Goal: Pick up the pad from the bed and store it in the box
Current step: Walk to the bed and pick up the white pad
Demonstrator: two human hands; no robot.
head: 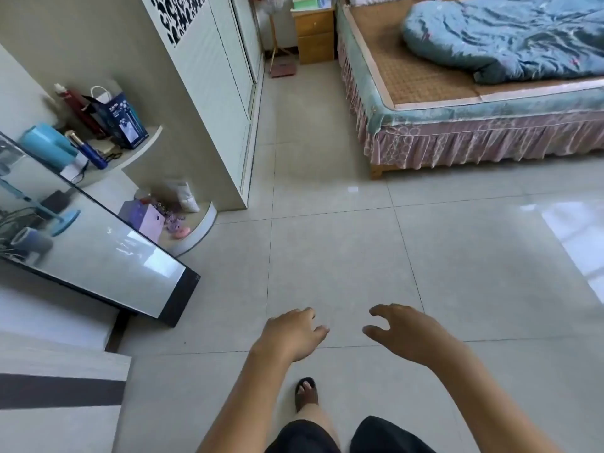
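The bed stands at the upper right, with a pink frilled skirt and a woven brown mat on top. A crumpled blue quilt lies on the mat. I cannot tell which item is the pad, and no box shows clearly. My left hand and my right hand hover over the tiled floor at the bottom centre, far from the bed. Both hold nothing, with fingers loosely spread.
A white wardrobe stands at the upper left, with corner shelves full of bottles and bags. A flat TV screen sits at the left. A wooden nightstand stands beside the bed. Tiled floor stretches between me and the bed.
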